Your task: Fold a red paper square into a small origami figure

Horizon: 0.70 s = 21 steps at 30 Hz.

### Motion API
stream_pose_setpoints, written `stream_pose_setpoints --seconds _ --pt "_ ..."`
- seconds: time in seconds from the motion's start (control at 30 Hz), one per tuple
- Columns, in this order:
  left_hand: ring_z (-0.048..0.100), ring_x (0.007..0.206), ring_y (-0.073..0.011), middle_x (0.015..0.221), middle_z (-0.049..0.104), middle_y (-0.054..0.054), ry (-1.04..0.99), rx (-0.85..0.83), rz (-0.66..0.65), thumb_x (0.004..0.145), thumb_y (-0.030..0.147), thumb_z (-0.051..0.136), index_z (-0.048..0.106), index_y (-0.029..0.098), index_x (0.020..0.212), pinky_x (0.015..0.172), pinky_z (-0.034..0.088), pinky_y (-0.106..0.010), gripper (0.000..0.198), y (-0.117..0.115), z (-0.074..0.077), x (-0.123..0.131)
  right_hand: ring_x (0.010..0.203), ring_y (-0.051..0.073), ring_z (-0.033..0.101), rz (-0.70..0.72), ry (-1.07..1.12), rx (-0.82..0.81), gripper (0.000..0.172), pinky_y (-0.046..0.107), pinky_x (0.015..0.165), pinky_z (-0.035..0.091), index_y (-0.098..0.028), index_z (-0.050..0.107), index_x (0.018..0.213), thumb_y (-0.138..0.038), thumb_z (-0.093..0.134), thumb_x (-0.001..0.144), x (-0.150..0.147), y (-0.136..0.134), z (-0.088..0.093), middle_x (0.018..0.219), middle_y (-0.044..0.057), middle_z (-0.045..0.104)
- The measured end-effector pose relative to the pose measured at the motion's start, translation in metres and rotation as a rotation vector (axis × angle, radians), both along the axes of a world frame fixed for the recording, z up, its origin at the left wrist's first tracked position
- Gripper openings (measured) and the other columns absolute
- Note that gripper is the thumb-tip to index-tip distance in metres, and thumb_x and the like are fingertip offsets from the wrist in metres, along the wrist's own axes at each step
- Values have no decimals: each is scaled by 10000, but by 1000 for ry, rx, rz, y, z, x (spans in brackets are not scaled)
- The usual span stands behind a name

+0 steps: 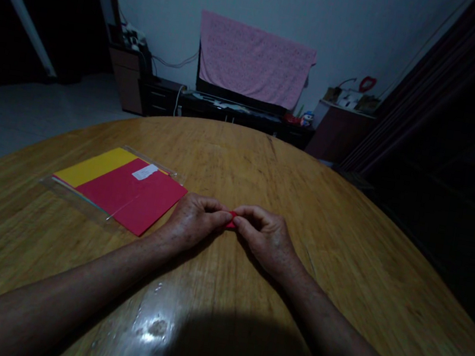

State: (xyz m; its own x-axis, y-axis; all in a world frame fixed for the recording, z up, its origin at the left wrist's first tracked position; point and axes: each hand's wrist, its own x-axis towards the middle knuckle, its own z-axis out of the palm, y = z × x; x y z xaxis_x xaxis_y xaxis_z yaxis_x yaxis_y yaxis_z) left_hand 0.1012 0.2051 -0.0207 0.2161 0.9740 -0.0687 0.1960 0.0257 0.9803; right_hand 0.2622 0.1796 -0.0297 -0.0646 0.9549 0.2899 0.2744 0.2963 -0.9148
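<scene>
A small piece of red paper [231,221] is at the middle of the wooden table, mostly covered by fingers. My left hand [198,220] pinches its left side between thumb and fingers. From the right, my right hand [265,235] pinches the other side, and the two thumb tips are close together over it. Whether the paper is folded cannot be made out. Left of my left hand lies a clear plastic packet with a red sheet [126,199] and a yellow sheet [97,168], a white label on top.
The round wooden table [231,159] fills the foreground. Beyond it, a pink cloth [255,63] covers a screen on a low black cabinet [159,99]. A side cabinet [339,131] with small items stands at the right, near a dark curtain.
</scene>
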Motion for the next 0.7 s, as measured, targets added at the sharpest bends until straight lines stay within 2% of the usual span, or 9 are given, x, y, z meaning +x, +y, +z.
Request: stream_pose_setpoints --seconds 0.2,0.3,0.43,0.53,0.7 --pt "494 527 -92 579 614 -9 -16 32 -15 670 290 695 701 142 633 501 347 -209 153 -2 2 0 734 141 643 6 5 -16 77 271 703 490 -188 726 796 -238 668 792 -1 -2 2 767 14 708" --pt "461 490 -81 562 588 2 -51 -8 -41 662 306 695 678 145 632 466 316 -205 164 -1 5 -1 718 129 630 42 57 -67 98 261 687 478 -193 727 818 -266 663 802 -1 -1 3 772 12 701" --pt "402 416 -65 497 528 28 -120 -127 -61 666 294 679 623 156 631 414 260 -199 153 2 9 -3 585 108 575 71 142 -213 270 239 560 429 -177 704 921 -405 567 875 4 1 7 676 12 664" --pt "374 392 -54 462 497 37 -155 -150 -32 667 256 666 589 154 613 403 239 -196 139 5 10 -4 514 95 528 54 154 -291 387 237 522 398 -144 689 887 -474 488 902 6 0 11 635 29 650" --pt "356 376 -52 450 490 33 -206 -168 -20 664 245 653 556 156 581 398 220 -205 156 8 6 -3 507 79 512 20 252 -340 241 216 508 381 -153 649 806 -377 708 743 0 -5 11 610 -5 620"
